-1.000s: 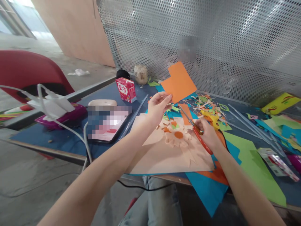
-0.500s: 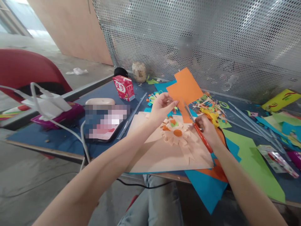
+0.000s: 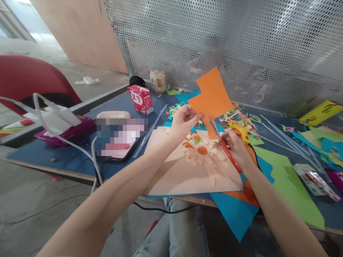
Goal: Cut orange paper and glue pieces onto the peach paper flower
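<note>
My left hand [image 3: 184,122] pinches the lower corner of an orange paper sheet [image 3: 211,94] and holds it up above the table. Just to its right, my right hand [image 3: 235,148] grips red-handled scissors [image 3: 223,146], whose blades point up toward the sheet's lower edge. Below both hands lies a peach paper flower [image 3: 201,152] with an orange centre, resting on a large peach sheet [image 3: 184,176].
Blue [image 3: 235,214], green [image 3: 292,185] and orange sheets lie at the right, with a heap of paper scraps [image 3: 238,119] behind. A phone [image 3: 118,137], a red carton [image 3: 140,99], a charger with cable [image 3: 53,117], thin rods [image 3: 284,137] and a perforated metal wall [image 3: 241,43] surround the table.
My left hand moved the orange sheet right, closer to the scissors, and tilted it more upright. The scissor blades have come up to the sheet's lower edge.
</note>
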A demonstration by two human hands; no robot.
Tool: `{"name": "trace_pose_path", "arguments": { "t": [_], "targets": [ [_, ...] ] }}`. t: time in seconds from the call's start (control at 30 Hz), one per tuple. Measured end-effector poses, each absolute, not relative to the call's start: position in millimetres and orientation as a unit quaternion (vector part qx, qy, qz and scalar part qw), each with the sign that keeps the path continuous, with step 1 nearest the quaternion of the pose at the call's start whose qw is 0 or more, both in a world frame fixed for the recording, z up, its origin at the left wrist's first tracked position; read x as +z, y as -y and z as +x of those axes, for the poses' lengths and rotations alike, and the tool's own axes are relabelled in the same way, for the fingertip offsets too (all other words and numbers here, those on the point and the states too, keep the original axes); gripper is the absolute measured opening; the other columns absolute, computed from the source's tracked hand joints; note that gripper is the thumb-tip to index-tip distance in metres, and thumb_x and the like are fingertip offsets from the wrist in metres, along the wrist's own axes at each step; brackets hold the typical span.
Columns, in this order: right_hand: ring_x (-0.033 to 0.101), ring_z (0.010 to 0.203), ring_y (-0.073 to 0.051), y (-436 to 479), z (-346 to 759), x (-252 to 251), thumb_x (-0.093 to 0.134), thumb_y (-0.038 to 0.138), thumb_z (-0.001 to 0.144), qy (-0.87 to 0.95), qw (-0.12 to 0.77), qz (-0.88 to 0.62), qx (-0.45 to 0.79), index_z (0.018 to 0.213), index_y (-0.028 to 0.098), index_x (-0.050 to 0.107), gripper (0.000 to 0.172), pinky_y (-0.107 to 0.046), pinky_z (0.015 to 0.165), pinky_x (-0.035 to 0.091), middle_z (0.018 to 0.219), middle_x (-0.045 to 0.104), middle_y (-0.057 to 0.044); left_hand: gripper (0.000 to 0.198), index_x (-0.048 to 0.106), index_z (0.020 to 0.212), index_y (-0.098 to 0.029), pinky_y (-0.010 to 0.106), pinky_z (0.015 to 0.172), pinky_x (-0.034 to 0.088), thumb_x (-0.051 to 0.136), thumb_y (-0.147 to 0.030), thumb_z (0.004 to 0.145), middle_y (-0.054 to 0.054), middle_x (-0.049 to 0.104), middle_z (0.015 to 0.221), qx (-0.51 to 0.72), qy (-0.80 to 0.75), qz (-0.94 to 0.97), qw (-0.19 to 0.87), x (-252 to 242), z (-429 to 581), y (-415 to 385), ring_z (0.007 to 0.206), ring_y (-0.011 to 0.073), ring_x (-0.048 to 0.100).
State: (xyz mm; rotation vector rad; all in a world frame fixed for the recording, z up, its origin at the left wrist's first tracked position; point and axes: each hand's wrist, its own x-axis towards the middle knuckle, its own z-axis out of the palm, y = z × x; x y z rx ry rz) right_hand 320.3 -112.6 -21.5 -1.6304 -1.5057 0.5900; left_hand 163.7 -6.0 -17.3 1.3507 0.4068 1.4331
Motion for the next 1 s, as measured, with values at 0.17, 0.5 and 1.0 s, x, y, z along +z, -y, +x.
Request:
{"name": "trace_pose_path", "arguments": {
  "t": [0.17,0.5,1.0],
  "targets": [
    [0.049,0.062,-0.013,112.5,320.6,-22.4,0.068,0.042,0.063,0.596,0.414,-0.648,0.232,0.077,0.023,0.042,0.035,-0.026,0.053,0.042,0.071,0.05,0.002,0.023,0.048,0.072,-0.018,0.021,0.044,0.044,0.069,-0.023,0.064,-0.004,0.056,0.063,0.604,-0.163,0.568,0.535,-16.9,162.7,6.0,0.044,0.0052,0.049],
    [0.048,0.058,-0.012,111.5,322.0,-24.8,0.067,0.043,0.064,0.608,0.405,-0.648,0.217,0.075,0.023,0.042,0.034,-0.025,0.05,0.039,0.066,0.05,0.003,0.021,0.049,0.075,-0.018,0.021,0.044,0.043,0.068,-0.019,0.065,-0.004,0.057,0.064,0.599,-0.184,0.564,0.539,-15.0,161.5,8.9,0.044,0.0057,0.05],
    [0.053,0.062,-0.014,110.6,323.3,-24.5,0.067,0.045,0.063,0.602,0.392,-0.657,0.229,0.076,0.023,0.04,0.038,-0.026,0.053,0.043,0.068,0.052,0.002,0.022,0.051,0.075,-0.017,0.018,0.042,0.044,0.07,-0.02,0.063,-0.004,0.058,0.064,0.6,-0.174,0.554,0.551,-15.5,162.0,8.1,0.044,0.0044,0.051]
  ]
}}
